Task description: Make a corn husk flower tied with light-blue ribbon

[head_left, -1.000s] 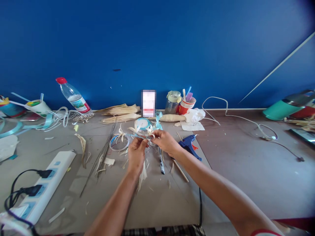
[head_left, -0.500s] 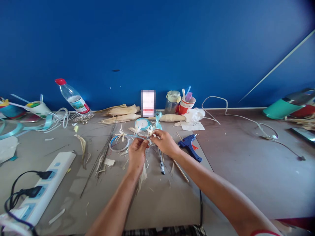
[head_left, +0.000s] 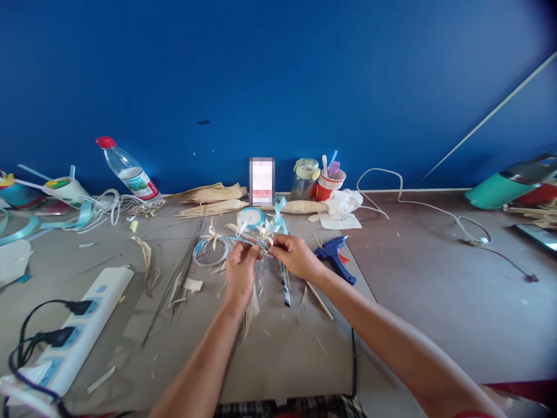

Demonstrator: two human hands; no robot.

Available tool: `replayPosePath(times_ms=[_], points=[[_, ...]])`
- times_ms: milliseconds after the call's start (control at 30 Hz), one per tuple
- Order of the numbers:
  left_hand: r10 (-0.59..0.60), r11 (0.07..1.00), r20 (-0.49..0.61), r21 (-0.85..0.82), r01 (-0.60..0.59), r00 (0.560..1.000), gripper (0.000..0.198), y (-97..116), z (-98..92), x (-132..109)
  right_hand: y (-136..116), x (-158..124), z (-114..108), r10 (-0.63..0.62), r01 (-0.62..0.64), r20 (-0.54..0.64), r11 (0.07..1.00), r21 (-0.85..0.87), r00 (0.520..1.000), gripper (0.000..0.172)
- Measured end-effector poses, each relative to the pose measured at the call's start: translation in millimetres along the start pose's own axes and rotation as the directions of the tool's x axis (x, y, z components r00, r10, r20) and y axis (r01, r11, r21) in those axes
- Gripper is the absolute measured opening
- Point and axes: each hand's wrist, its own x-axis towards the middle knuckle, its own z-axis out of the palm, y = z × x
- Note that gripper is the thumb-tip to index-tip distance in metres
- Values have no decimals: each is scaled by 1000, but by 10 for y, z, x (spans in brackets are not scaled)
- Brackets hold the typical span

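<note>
My left hand [head_left: 242, 268] and my right hand [head_left: 296, 255] are close together over the middle of the table. The fingers of both are closed in a pinch on a thin stem wrapped in light blue ribbon. Pale husk flowers [head_left: 264, 233] show just beyond my fingertips. Left of them, another husk flower [head_left: 213, 237] stands over a clear tape ring [head_left: 210, 253]. A roll of blue ribbon [head_left: 251, 218] lies behind my hands, with a light blue bow [head_left: 279, 215] beside it. My fingers hide part of the stem.
A blue glue gun [head_left: 336, 258], a pen [head_left: 285, 293] and a stick [head_left: 319, 301] lie to the right. Thin wires [head_left: 176, 278] and a power strip [head_left: 89, 325] are left. Along the wall stand a bottle [head_left: 133, 177], a jar [head_left: 304, 177] and red cups [head_left: 329, 186].
My right hand has shifted slightly right and down, and its fingertips have moved along the stem. My left hand stays nearly in place. The view has tilted very slightly.
</note>
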Motion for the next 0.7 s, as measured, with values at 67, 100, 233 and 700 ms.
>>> replayPosePath(times_ms=[67,100,233,700], points=[[-2,1000,-1,6,2,1000,12,4,-1,-1,-7,-22,-4,-19,19,-14,1000,0,1000,13],[-3,1000,-2,11,3,1000,11,6,-2,-1,-13,-28,-7,-20,20,-20,1000,17,1000,13],[-7,999,-17,36,7,1000,9,14,0,0,-46,-28,-25,48,-49,6,990,134,999,16],[-33,999,8,1,33,999,12,42,19,-42,-5,-21,-122,60,-175,286,901,396,956,23]])
